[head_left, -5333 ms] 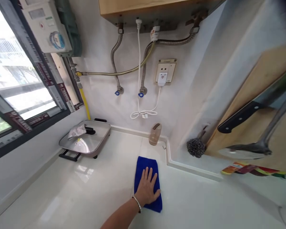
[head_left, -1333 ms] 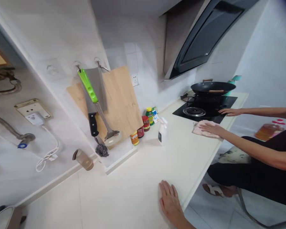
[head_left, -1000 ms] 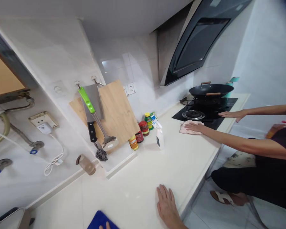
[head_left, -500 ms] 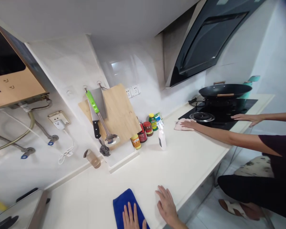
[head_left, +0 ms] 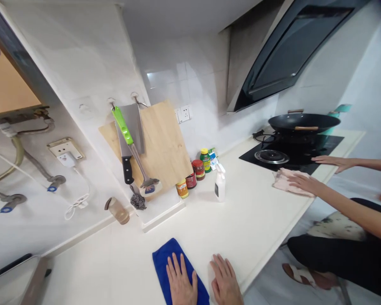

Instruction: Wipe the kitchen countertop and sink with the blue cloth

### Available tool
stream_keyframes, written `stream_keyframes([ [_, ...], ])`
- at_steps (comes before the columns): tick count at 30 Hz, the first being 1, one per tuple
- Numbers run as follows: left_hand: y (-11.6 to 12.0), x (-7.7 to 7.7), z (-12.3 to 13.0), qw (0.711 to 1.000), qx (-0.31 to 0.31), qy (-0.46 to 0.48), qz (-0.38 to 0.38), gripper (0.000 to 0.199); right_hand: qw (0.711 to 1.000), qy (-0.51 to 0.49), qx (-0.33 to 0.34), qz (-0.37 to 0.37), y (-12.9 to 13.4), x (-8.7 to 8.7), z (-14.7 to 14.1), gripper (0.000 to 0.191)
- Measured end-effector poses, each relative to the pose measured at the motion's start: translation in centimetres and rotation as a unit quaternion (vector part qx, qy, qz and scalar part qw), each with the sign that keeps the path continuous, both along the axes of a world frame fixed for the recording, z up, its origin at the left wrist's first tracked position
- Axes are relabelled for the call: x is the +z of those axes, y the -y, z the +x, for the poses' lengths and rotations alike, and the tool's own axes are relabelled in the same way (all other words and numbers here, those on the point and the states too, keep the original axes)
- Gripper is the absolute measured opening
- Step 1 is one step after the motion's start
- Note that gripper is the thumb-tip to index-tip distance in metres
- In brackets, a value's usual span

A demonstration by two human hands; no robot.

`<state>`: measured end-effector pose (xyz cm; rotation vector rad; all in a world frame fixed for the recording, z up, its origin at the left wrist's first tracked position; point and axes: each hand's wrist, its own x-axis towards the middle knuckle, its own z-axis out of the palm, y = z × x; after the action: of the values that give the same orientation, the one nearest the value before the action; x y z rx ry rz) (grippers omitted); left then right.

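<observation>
Pushed farther up the counter than a moment earlier, a blue cloth (head_left: 178, 264) now lies under the person's left hand (head_left: 180, 283). That hand presses flat on the cloth with its fingers spread, not gripping or bunching it. The right hand (head_left: 225, 283) lies open and flat on the bare surface just beside the cloth.

Both hands rest on a long white counter (head_left: 165, 220). Above its far end hangs one black range hood (head_left: 292, 59), and below that sits one black cooktop (head_left: 328, 144) with one dark wok (head_left: 303, 123) on its far burner. A seated co-worker reaches along the counter's outer edge. One co-worker's hand (head_left: 300, 183) lies on a pink cloth (head_left: 281, 180) at the cooktop's front edge, and the other co-worker's hand (head_left: 332, 160) rests flat on the cooktop's edge.

On the wall hang one wooden cutting board (head_left: 165, 144), one green-handled cleaver (head_left: 130, 127), one black-handled knife (head_left: 127, 169), one metal spatula (head_left: 144, 171), and one wire scrubber (head_left: 137, 202). Against the wall stand four jars and bottles (head_left: 197, 171), one small carton (head_left: 213, 159), and one white spray bottle (head_left: 220, 186).
</observation>
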<state>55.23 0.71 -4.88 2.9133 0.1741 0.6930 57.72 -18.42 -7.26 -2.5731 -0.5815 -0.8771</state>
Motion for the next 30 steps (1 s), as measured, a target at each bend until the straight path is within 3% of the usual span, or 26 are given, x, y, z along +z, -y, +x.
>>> stream_keyframes([
  [9,0.7,0.3,9.3,0.998,-0.001,-0.007,-0.054,0.071,0.999,0.012,0.016,-0.035,1.1,-0.5,0.6,0.061],
  [15,0.1,3.2,9.7,0.977,-0.069,-0.105,-0.17,0.073,0.999,-0.039,0.008,-0.017,1.2,-0.6,0.0,0.053],
  [18,-2.8,4.8,7.6,0.944,-0.129,-0.164,-0.255,0.065,0.999,-0.042,0.01,-0.003,1.4,-0.8,-0.1,0.05],
  [22,-10.0,5.9,2.1,0.91,-0.136,-0.12,-0.372,0.055,0.998,-0.039,0.007,0.051,1.1,-0.2,0.6,0.051],
  [26,-18.0,6.4,-4.9,0.909,-0.037,-0.058,-0.411,0.049,0.994,-0.073,0.056,0.055,-2.4,2.5,3.3,0.053],
  [30,-23.1,7.6,-11.2,0.88,0.076,-0.04,-0.466,0.051,0.991,-0.106,0.084,-0.007,-9.1,4.3,6.9,0.053],
])
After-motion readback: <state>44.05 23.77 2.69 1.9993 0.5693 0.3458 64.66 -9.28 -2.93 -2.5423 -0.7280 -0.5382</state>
